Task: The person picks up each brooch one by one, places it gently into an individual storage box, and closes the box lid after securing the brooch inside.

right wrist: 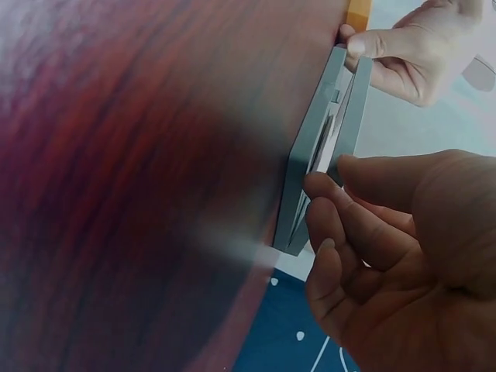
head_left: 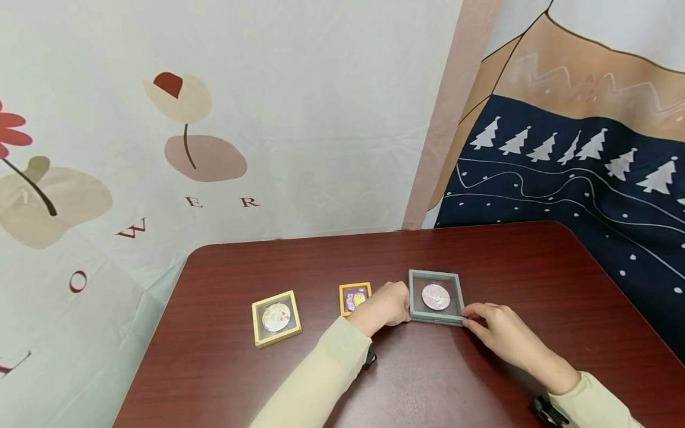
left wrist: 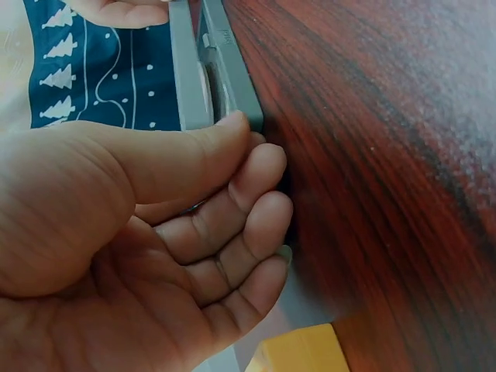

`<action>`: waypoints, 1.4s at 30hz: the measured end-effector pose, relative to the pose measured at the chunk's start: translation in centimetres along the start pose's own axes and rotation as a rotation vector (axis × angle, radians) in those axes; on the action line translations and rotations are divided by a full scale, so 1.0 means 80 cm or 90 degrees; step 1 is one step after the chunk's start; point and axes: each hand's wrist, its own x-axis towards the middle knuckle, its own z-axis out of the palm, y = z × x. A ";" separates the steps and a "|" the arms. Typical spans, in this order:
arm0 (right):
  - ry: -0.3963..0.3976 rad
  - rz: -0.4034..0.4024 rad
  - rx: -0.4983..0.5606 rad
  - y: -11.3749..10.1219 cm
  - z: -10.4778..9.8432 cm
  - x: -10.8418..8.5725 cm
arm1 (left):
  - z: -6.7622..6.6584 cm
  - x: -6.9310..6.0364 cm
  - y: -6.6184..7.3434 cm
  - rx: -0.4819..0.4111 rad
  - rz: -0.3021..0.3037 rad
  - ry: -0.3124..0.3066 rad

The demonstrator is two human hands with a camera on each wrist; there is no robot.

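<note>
A square grey display case lies on the table with a round pale pink patterned disc behind its clear film. Both wrist views show its two frame halves slightly apart along the near side, a narrow gap between lid and base. At its left front corner my left hand pinches the case, the thumb at the edge. My right hand holds the right front corner; its thumb lies on the lid's edge, its index fingertip by the gap. Other fingers of both hands are curled.
A pale yellow display case with a round white patterned disc sits at the left. Partly behind my left wrist is a smaller orange case with a purple and yellow piece. Printed cloths hang behind the dark red table.
</note>
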 end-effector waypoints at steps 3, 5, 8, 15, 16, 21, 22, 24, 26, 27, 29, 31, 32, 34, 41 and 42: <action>0.000 -0.005 -0.004 0.000 0.001 0.000 | -0.002 -0.002 -0.001 -0.004 0.004 -0.008; 0.000 -0.007 -0.006 0.001 0.002 -0.001 | -0.004 -0.004 -0.001 -0.006 0.007 -0.014; -0.004 -0.006 -0.008 0.001 0.002 -0.001 | -0.006 -0.008 0.000 -0.010 0.008 -0.022; -0.012 -0.005 -0.009 0.001 0.002 0.000 | -0.005 -0.018 0.004 -0.051 -0.008 -0.031; -0.013 -0.004 -0.010 0.001 0.002 0.000 | -0.005 -0.018 0.005 -0.056 -0.006 -0.027; -0.019 0.003 -0.009 0.001 0.002 -0.001 | 0.001 -0.019 0.006 -0.055 -0.002 -0.002; -0.020 0.003 -0.009 0.001 0.002 -0.001 | 0.002 -0.018 0.006 -0.052 -0.003 0.003; -0.019 0.003 -0.009 0.001 0.002 0.000 | 0.003 -0.018 0.006 -0.050 -0.008 0.008; -0.019 0.004 -0.010 0.000 0.002 0.000 | 0.004 -0.017 0.006 -0.050 -0.015 0.012; -0.020 0.005 -0.011 -0.001 0.002 0.000 | 0.004 -0.017 0.006 -0.051 -0.018 0.013; -0.021 0.008 -0.009 -0.001 0.002 0.000 | 0.005 -0.017 0.007 -0.052 -0.023 0.012; -0.021 0.007 -0.007 -0.001 0.002 0.000 | 0.006 -0.017 0.007 -0.050 -0.024 0.015; -0.021 0.004 -0.006 -0.001 0.002 0.000 | 0.006 -0.017 0.007 -0.048 -0.026 0.016; -0.019 -0.004 -0.003 0.000 0.002 0.001 | 0.007 -0.017 0.007 -0.048 -0.027 0.016; -0.012 -0.022 -0.002 0.002 0.004 0.001 | 0.009 -0.017 0.007 -0.056 -0.033 0.029; -0.013 -0.025 -0.003 0.002 0.005 0.001 | 0.009 -0.017 0.006 -0.057 -0.033 0.031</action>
